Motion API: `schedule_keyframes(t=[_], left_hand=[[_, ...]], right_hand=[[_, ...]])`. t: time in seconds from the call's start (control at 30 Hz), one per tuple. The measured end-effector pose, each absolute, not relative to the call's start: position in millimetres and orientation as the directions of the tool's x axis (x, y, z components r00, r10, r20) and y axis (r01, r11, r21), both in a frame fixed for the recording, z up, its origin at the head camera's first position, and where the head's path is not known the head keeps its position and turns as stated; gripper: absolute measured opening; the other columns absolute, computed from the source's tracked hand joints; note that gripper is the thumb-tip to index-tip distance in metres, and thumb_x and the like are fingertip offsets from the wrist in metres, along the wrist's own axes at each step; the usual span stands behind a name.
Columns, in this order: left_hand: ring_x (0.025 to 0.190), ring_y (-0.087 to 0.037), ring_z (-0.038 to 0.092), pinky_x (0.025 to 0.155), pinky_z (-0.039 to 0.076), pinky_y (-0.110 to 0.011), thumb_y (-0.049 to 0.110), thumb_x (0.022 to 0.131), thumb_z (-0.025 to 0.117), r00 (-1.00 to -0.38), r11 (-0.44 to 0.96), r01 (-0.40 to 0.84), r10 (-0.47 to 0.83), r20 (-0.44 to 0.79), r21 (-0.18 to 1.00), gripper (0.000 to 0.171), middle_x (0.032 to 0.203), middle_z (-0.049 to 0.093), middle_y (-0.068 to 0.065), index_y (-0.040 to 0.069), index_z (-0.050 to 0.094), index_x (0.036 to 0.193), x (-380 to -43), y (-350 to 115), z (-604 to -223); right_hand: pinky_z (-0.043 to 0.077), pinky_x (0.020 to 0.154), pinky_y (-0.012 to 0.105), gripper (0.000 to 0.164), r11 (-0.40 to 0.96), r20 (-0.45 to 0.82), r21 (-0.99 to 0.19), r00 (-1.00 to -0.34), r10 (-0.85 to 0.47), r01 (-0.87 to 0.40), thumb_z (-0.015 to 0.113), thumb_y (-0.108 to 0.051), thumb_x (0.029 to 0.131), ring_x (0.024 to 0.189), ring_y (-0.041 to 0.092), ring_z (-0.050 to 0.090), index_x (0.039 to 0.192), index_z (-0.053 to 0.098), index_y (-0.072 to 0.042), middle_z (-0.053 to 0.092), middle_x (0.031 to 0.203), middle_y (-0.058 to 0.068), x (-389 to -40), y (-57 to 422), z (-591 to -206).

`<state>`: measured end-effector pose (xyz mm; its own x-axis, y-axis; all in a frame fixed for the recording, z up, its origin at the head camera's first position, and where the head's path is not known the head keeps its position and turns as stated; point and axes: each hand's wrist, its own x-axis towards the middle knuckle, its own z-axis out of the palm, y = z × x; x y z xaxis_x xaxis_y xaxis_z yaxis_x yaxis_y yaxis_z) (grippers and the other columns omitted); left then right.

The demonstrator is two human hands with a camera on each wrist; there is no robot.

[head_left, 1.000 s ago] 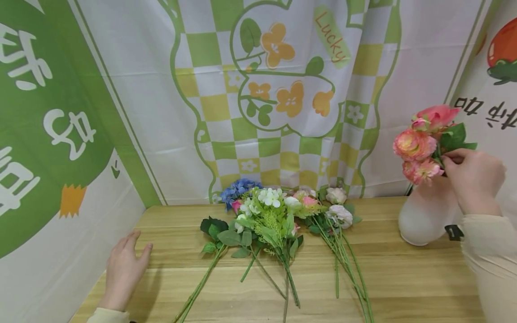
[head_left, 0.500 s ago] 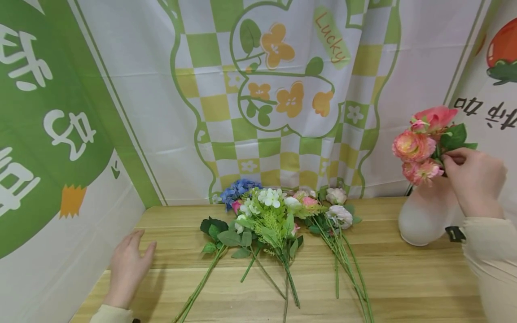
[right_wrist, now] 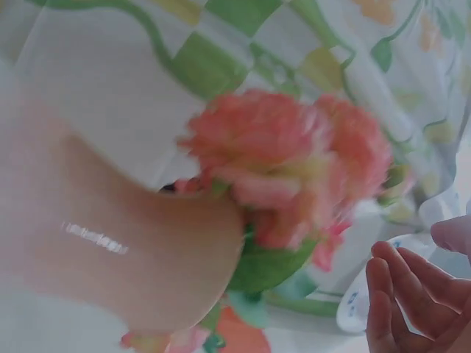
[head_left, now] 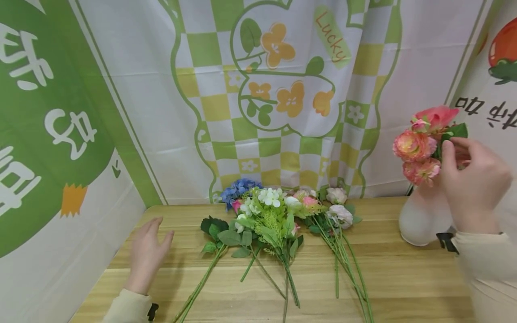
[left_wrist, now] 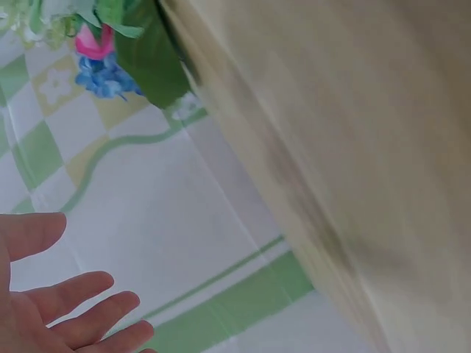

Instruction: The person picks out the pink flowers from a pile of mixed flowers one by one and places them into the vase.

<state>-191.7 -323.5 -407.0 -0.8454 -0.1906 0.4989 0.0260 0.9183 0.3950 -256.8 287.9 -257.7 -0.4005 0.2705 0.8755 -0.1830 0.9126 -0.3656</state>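
Observation:
A white vase with a pinkish neck [head_left: 422,217] stands at the right of the table, and coral-pink artificial flowers [head_left: 415,146] with green leaves rise from its mouth. Close beside those blooms is my right hand [head_left: 478,186], thumb and fingers parted. In the right wrist view the hand [right_wrist: 419,301] is apart from the flowers [right_wrist: 265,154] and the vase [right_wrist: 147,243], holding nothing. My left hand [head_left: 148,255] hovers over the left of the table, fingers loosely extended and empty. Nearest to it are green-leaved stems [head_left: 206,280] lying on the wood.
Across the middle of the wooden table [head_left: 412,278] lie white-and-green flowers [head_left: 270,211], blue flowers [head_left: 240,192] and pale pink flowers [head_left: 339,215], stems toward the front. A printed cloth [head_left: 282,152] hangs behind, with more cloth at both sides.
My right hand has let go of the flower stem and opened beside the vase. My left hand has moved right and slightly away from me. The flowers on the table stay put.

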Motion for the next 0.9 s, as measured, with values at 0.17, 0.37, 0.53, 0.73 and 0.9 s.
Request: schedule_keyframes(t=[0.17,0.37,0.53,0.73,0.9], left_hand=[[0.123,-0.05,0.039,0.102,0.031,-0.063,0.02,0.091,0.06,-0.852,0.909,0.048,-0.179,0.492,0.414,0.053,0.134,0.044,-0.033,-0.01,0.045,0.132,-202.8,-307.3,-402.9],[0.125,-0.048,0.039,0.105,0.031,-0.061,0.021,0.091,0.061,-0.859,0.897,0.063,-0.174,0.482,0.437,0.054,0.136,0.044,-0.03,-0.008,0.045,0.134,-213.3,-288.8,-398.3],[0.126,-0.047,0.039,0.106,0.031,-0.06,0.022,0.092,0.06,-0.87,0.889,0.087,-0.151,0.469,0.449,0.054,0.138,0.043,-0.029,-0.007,0.044,0.135,-221.3,-271.9,-393.4],[0.127,-0.044,0.041,0.107,0.032,-0.057,0.025,0.092,0.06,-0.868,0.878,0.108,-0.146,0.475,0.467,0.054,0.138,0.045,-0.025,-0.005,0.046,0.135,-227.5,-251.8,-389.0],[0.129,-0.041,0.04,0.107,0.033,-0.055,0.028,0.093,0.059,-0.869,0.861,0.134,-0.136,0.476,0.49,0.054,0.14,0.045,-0.023,-0.003,0.046,0.136,-231.3,-233.4,-386.2]], right_hand=[[0.034,0.063,0.044,0.043,0.907,0.91,-0.317,-0.359,0.208,-0.277,0.054,-0.033,0.095,0.073,0.042,0.062,0.104,0.068,0.006,0.069,0.086,0.027,-249.7,272.9,-261.6],[0.029,0.057,0.022,0.04,0.893,0.894,-0.321,-0.412,0.176,-0.315,0.056,-0.032,0.093,0.067,0.039,0.064,0.103,0.068,0.005,0.07,0.083,0.024,-247.7,262.6,-271.9],[0.031,0.054,0.021,0.036,0.882,0.883,-0.333,-0.439,0.168,-0.333,0.059,-0.031,0.092,0.063,0.035,0.064,0.101,0.069,0.003,0.07,0.079,0.021,-250.3,255.0,-286.9],[0.038,0.061,0.029,0.031,0.876,0.895,-0.305,-0.426,0.129,-0.374,0.063,-0.026,0.09,0.061,0.034,0.064,0.095,0.071,0.003,0.069,0.075,0.02,-258.8,246.1,-306.8],[0.04,0.048,0.031,0.029,0.869,0.858,-0.335,-0.5,0.122,-0.365,0.064,-0.027,0.09,0.062,0.033,0.065,0.095,0.071,0.001,0.07,0.076,0.019,-262.9,238.0,-319.2]])
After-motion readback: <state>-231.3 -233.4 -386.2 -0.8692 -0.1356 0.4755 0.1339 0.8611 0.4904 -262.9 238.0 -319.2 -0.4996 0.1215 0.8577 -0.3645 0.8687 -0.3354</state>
